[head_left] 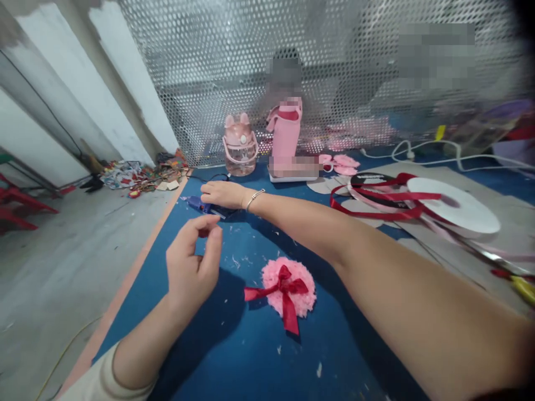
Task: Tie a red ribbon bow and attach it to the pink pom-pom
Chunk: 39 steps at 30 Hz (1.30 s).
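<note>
My right hand (223, 194) reaches far across the blue table (234, 345) and closes over a purple glue gun (199, 206) lying near the left edge. A thin bracelet sits on that wrist. My left hand (193, 262) is raised above the table, thumb and fingers pinched on a small red piece (203, 231). In front of me lies a fluffy pink round pad (288, 287) with a red ribbon bow (285, 292) on it.
A white spool with red ribbon (455, 209) sits at the right on grey card sheets. A pink cat-eared bottle (239, 146) and a pink holder (286, 136) stand by the perforated metal screen. White cable runs at back right. Scraps litter the floor at left.
</note>
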Each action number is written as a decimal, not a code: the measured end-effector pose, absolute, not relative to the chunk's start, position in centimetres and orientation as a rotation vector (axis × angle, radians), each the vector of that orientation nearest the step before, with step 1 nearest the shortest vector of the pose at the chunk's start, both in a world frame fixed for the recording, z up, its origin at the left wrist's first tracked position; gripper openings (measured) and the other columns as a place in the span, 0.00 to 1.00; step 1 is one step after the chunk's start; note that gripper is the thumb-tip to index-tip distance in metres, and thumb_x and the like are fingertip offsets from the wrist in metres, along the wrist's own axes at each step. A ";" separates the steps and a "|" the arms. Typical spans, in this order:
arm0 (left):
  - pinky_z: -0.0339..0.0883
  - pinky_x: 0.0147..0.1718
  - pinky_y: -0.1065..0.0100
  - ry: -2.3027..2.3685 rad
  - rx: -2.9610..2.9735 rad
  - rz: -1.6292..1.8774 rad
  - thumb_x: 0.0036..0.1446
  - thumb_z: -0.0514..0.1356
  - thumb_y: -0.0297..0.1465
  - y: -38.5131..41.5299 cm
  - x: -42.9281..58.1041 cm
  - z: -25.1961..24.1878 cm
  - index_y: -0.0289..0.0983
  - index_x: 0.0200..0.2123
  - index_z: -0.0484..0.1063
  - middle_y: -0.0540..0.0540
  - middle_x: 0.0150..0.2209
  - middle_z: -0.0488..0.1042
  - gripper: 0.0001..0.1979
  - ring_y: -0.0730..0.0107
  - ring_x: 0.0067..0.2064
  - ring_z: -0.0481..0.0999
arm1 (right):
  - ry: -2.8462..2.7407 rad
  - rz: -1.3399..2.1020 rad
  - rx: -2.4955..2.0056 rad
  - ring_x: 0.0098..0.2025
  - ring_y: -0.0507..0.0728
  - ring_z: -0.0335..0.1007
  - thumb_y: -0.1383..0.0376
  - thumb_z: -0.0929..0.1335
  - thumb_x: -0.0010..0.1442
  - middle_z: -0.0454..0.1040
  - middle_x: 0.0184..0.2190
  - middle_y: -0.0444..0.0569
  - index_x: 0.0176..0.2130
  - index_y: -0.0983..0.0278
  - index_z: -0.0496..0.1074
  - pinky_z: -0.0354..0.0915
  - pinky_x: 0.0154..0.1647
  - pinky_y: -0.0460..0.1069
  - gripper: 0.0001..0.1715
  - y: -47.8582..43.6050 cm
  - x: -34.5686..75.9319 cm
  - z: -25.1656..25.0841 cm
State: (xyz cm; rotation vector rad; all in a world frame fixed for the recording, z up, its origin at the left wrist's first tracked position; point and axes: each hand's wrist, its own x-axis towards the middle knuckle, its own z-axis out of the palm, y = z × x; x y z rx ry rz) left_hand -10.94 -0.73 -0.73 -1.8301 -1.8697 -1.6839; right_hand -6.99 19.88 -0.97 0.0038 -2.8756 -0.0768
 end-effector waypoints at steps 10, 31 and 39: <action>0.65 0.34 0.65 -2.379 -2.490 -0.720 0.60 0.53 0.37 0.0 -10.2 -1.0 0.37 0.37 0.79 0.44 0.35 0.79 0.16 0.62 0.35 0.76 | -2.693 0.289 -0.744 0.38 0.57 0.70 0.73 0.57 0.63 0.76 0.39 0.56 0.44 0.70 0.70 0.62 0.39 0.50 0.16 15.7 7.3 0.5; 0.68 0.37 0.66 -2.367 -2.903 -0.662 0.51 0.58 0.32 -0.5 -4.7 0.2 0.34 0.52 0.67 0.42 0.43 0.76 0.23 0.66 0.37 0.75 | -2.190 1.408 -1.147 0.24 0.49 0.62 0.38 0.61 0.59 0.69 0.30 0.49 0.35 0.66 0.66 0.61 0.15 0.42 0.33 6.7 16.1 -1.9; 0.68 0.28 0.68 -2.355 -2.874 -1.164 0.49 0.58 0.26 -2.0 -4.1 -2.2 0.36 0.54 0.61 0.49 0.36 0.69 0.26 0.72 0.30 0.71 | -2.122 1.418 -1.015 0.27 0.50 0.62 0.38 0.56 0.62 0.69 0.32 0.49 0.48 0.65 0.68 0.58 0.17 0.41 0.37 6.1 16.4 -3.0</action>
